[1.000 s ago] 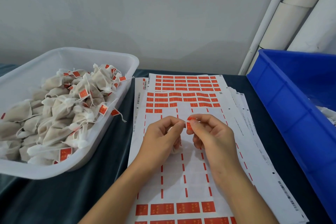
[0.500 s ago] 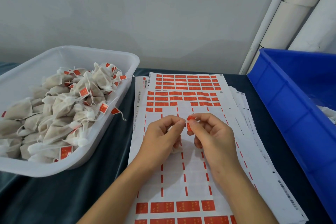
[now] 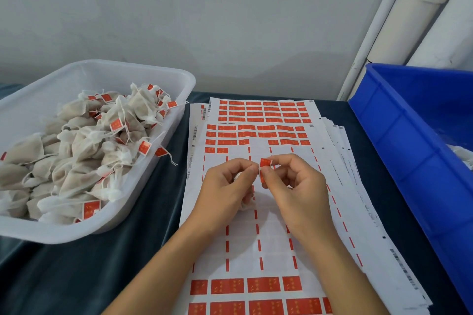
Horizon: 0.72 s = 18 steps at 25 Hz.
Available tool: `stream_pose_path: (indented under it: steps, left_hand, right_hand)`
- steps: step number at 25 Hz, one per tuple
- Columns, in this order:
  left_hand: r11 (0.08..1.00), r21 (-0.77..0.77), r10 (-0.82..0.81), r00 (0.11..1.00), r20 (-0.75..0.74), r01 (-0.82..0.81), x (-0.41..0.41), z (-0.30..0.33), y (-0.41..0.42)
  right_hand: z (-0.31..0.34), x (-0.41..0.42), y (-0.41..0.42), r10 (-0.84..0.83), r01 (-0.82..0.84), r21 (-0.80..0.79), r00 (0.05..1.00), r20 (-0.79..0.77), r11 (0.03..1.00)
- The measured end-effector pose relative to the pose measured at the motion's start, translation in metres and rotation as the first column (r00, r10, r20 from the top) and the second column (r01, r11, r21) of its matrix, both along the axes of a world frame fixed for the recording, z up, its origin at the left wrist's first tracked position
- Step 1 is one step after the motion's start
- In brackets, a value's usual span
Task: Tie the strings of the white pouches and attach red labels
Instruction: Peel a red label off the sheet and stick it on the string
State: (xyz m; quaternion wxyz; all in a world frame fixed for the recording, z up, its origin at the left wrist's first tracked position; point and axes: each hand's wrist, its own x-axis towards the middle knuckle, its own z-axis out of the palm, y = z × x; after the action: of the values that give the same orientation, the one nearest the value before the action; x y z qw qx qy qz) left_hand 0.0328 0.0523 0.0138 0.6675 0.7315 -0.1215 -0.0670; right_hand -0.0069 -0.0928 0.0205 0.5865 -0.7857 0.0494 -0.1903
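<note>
Fingers (image 3: 270, 176) pinch a red label (image 3: 265, 162) above label sheets (image 3: 258, 245) on dark cloth (image 3: 107, 271)

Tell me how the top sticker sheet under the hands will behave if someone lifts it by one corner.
The top sticker sheet is thin paper, so it would probably droop and bend rather than stay flat. Most labels in its middle are already peeled off, so it is likely very light. It lies loose on the stack of sheets and may slide easily.

The red label (image 3: 265, 162) now shows more fully, apparently unfolded, between the fingers (image 3: 271, 174).
</note>
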Motion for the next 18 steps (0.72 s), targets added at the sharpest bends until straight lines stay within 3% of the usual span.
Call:
stream_pose_path:
  steps: [9, 14, 18]
  left_hand:
    - [0.999, -0.012, 0.045, 0.999, 0.003, -0.045, -0.001, 0.002, -0.001]
    - [0.990, -0.038, 0.126, 0.983, -0.130, -0.132, 0.002, 0.002, -0.001]
    - [0.992, -0.068, 0.093, 0.986, -0.141, -0.103, -0.001, 0.003, 0.001]
  right_hand:
    - [-0.002, -0.001, -0.005, 0.067, -0.065, -0.184, 0.998, 0.008, 0.981]
    - [0.001, -0.002, -0.014, 0.082, -0.081, 0.018, 0.994, -0.069, 0.997]
    - [0.004, -0.002, -0.009, 0.160, -0.158, 0.027, 0.981, -0.106, 0.987]
